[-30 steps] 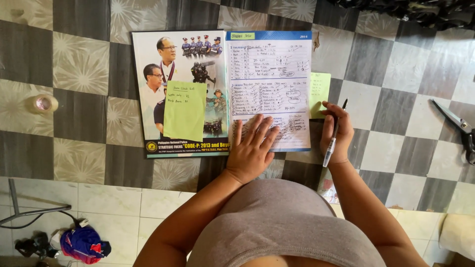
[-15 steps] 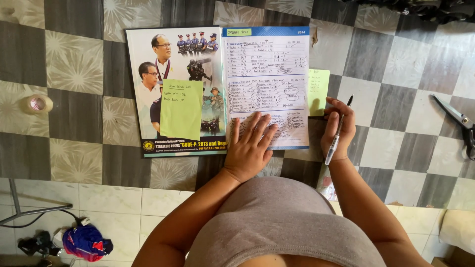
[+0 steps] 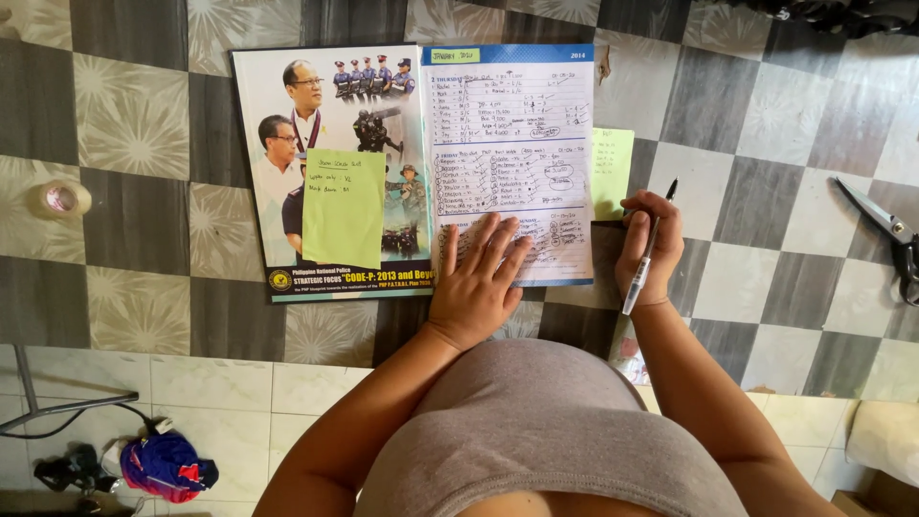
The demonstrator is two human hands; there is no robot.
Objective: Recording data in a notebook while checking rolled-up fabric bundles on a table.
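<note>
A single camera, worn on the person's head, looks almost straight down over the chest and both forearms onto a checkered table surface. It sits near enough that an open planner fills the upper middle of the frame. The table's near edge crosses the lower third, with pale floor tiles below it. The top right corner is too dark to tell, perhaps clutter

checkered tabletop, pale tiled floor
</note>
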